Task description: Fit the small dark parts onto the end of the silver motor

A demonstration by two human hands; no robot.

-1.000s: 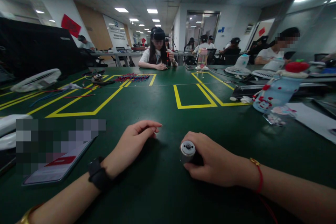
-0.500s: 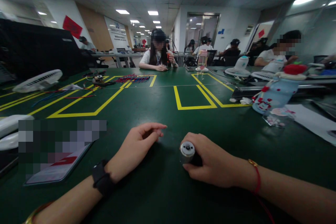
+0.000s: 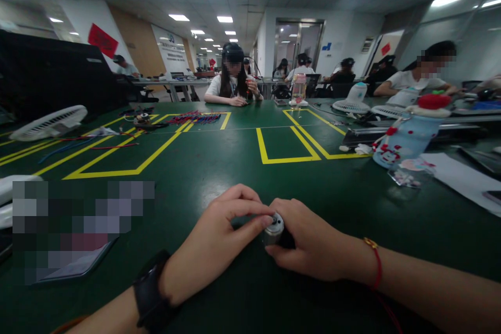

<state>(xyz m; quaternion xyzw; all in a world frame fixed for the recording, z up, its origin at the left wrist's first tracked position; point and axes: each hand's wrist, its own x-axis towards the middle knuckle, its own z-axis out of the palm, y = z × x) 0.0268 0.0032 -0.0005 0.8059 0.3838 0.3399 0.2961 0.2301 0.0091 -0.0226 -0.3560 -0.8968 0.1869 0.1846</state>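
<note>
A small cylindrical electric motor (image 3: 274, 234) with a silver metal end stands upright over the near part of the table, its round end face turned up. My right hand (image 3: 309, 237) is wrapped around its side, and the lower body is partly hidden by the fingers. From the left, my left hand (image 3: 227, 227) reaches across, thumb and forefinger pinched together on the small shaft at the centre of the motor's top. The fingertips cover part of that shaft.
Yellow tape (image 3: 287, 159) marks areas on the green table (image 3: 203, 167). At left lie a phone (image 3: 78, 266), a white fan (image 3: 49, 122) and a heap of wires (image 3: 195, 118). A blue bottle (image 3: 407, 135) stands right. Across the table sits a person (image 3: 230, 83).
My left hand has moved right and closed its fingertips on the motor's shaft; before, it hovered apart from it. My right hand keeps its hold. The view has shifted slightly.
</note>
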